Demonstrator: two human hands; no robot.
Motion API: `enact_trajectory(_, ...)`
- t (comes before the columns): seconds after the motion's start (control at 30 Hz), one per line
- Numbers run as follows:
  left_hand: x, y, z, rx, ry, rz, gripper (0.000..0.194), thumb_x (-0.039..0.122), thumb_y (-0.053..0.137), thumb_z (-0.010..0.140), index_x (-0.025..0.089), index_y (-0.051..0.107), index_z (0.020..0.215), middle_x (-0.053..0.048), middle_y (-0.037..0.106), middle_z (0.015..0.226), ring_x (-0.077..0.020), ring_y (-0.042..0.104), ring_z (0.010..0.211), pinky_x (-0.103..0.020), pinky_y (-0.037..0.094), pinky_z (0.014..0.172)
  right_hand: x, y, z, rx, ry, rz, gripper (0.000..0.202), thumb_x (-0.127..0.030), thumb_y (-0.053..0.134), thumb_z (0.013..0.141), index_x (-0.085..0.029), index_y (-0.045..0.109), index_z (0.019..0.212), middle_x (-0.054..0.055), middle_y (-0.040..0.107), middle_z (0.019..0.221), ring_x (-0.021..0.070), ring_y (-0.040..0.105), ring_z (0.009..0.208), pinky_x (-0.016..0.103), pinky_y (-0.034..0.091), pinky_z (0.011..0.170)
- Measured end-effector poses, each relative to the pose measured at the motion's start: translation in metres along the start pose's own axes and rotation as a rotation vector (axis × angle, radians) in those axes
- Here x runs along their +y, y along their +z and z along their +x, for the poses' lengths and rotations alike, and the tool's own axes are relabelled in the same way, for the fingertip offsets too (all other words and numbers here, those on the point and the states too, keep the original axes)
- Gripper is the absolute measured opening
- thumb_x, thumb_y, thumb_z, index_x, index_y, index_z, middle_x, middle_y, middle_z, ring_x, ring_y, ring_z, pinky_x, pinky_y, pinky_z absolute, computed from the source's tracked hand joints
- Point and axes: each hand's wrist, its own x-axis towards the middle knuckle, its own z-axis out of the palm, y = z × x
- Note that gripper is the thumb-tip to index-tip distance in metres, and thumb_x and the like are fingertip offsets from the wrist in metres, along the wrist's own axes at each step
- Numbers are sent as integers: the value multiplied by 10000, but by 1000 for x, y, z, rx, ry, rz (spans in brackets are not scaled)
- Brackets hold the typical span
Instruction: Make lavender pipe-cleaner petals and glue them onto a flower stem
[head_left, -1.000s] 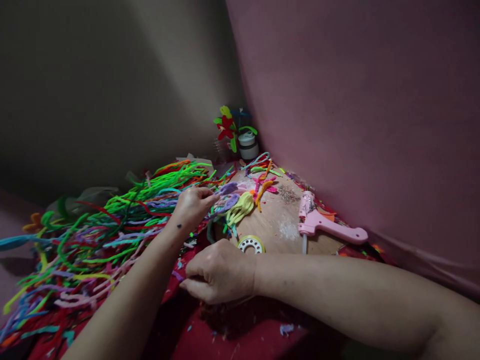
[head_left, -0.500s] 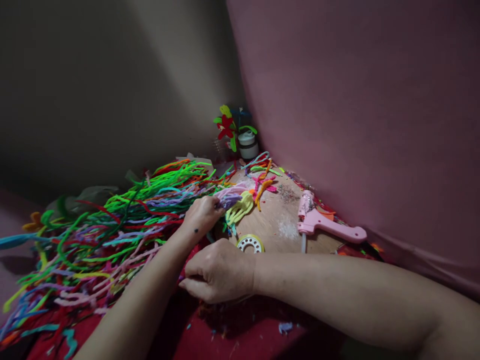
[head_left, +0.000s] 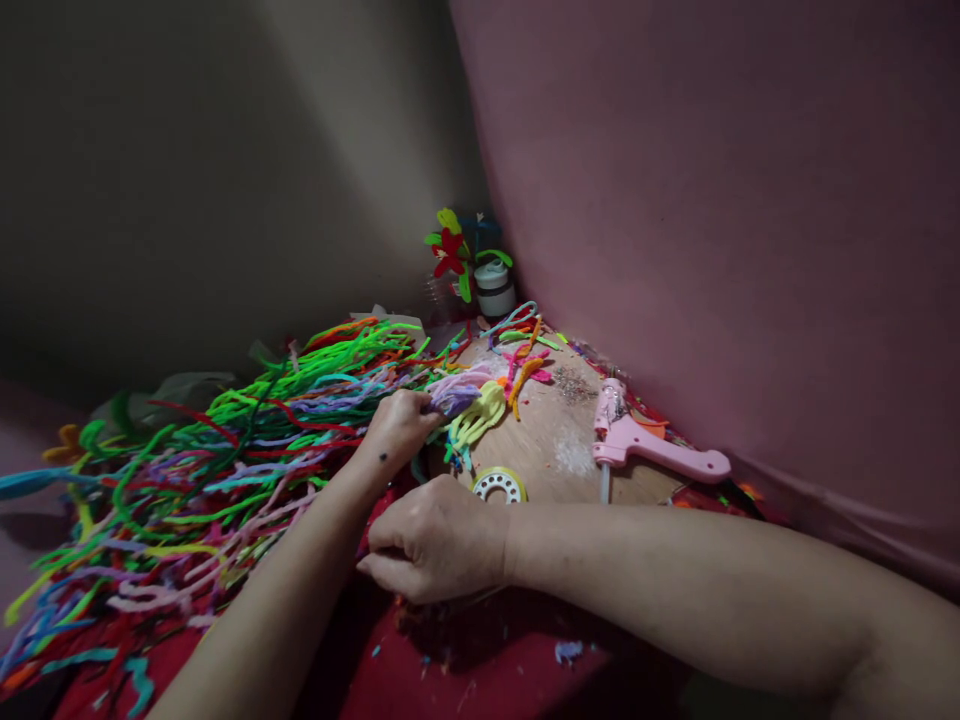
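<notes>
My left hand (head_left: pixel 401 420) reaches over the near side of the pile, its fingers closed at the left end of a bundle of looped purple pipe cleaners (head_left: pixel 456 398). Its fingertips are partly hidden there. Beside that bundle lie yellow pipe-cleaner loops (head_left: pixel 480 415). Closer to me, my right hand (head_left: pixel 435 540) is curled with thumb and fingers together; what it holds, if anything, is hidden. A roll of clear tape (head_left: pixel 501 484) sits just behind the right wrist, partly covered by it.
A large heap of coloured pipe cleaners (head_left: pixel 247 440) spreads across the left. On the board (head_left: pixel 540 440) at right lies a pink glue gun (head_left: pixel 637 445). Pink and orange pieces (head_left: pixel 526 372) rest farther back. Pipe-cleaner flowers (head_left: pixel 448 250) and a small white pot (head_left: pixel 495 290) stand in the corner.
My left hand has shifted slightly left, while the purple bundle stays nearly in place. My right hand holds almost the same position. The whole view has moved a little.
</notes>
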Motion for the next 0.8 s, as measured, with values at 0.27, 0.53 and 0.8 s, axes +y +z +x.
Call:
enact_trajectory(0.27, -2, 1, 3, 6, -9, 40, 169, 340, 585, 583, 186, 566, 517, 8, 442, 484, -139, 372, 541, -264, 222, 521, -1, 1, 0, 1, -12, -13, 271, -323, 472, 839, -158, 631, 695, 37, 689, 722, 156, 610, 670, 266, 311, 522)
enact_trajectory(0.53, 0, -6, 1, -4, -43, -119, 220, 351, 535, 630, 156, 557, 530, 52, 315, 416, -101, 317, 475, -245, 212, 482, 1, 2, -1, 29, -17, -3, 244, -308, 482, 827, -166, 619, 686, 24, 689, 730, 146, 594, 655, 266, 297, 504)
enact_trajectory(0.8, 5, -11, -4, -69, -81, -360, 308, 452, 591, 571, 145, 562, 573, 59, 386, 436, -80, 305, 430, -227, 220, 430, 2, 1, -1, 30, -27, 4, 233, -292, 486, 826, -163, 613, 680, 26, 685, 728, 149, 599, 654, 259, 314, 511)
